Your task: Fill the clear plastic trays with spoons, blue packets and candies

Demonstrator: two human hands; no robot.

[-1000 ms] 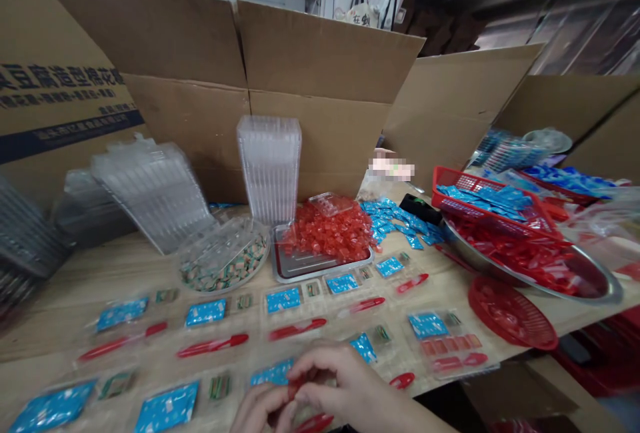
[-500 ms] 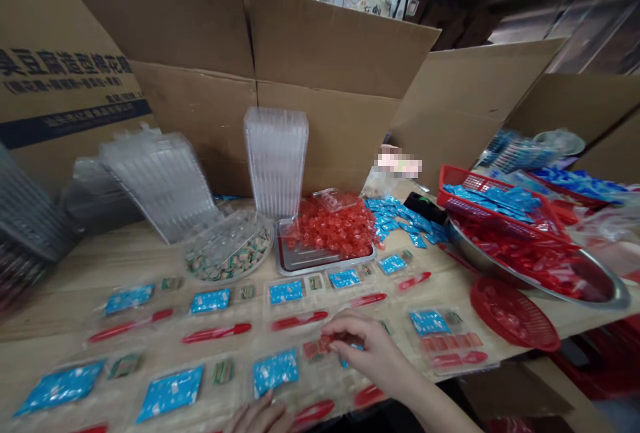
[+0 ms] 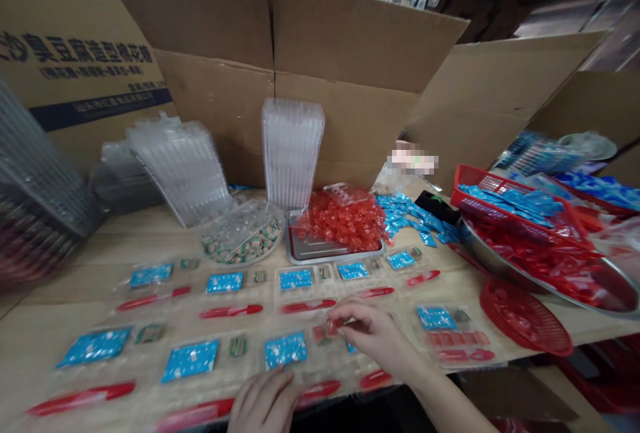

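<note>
While my left hand (image 3: 265, 403) lay back-up just short of a blue packet (image 3: 286, 350), its underside hidden so I could not tell whether it gripped anything, my right hand (image 3: 370, 334) had thumb and forefinger pinched on a small red piece (image 3: 332, 326) at the clear tray (image 3: 320, 361) beside that packet. Judged the piece light, somewhat soft, possibly slick; best hold: opposite side faces, gentle pressure, lest it squirt or dent. Farther off, a red heap (image 3: 347, 220) sat on a metal tray (image 3: 320, 254).
</note>
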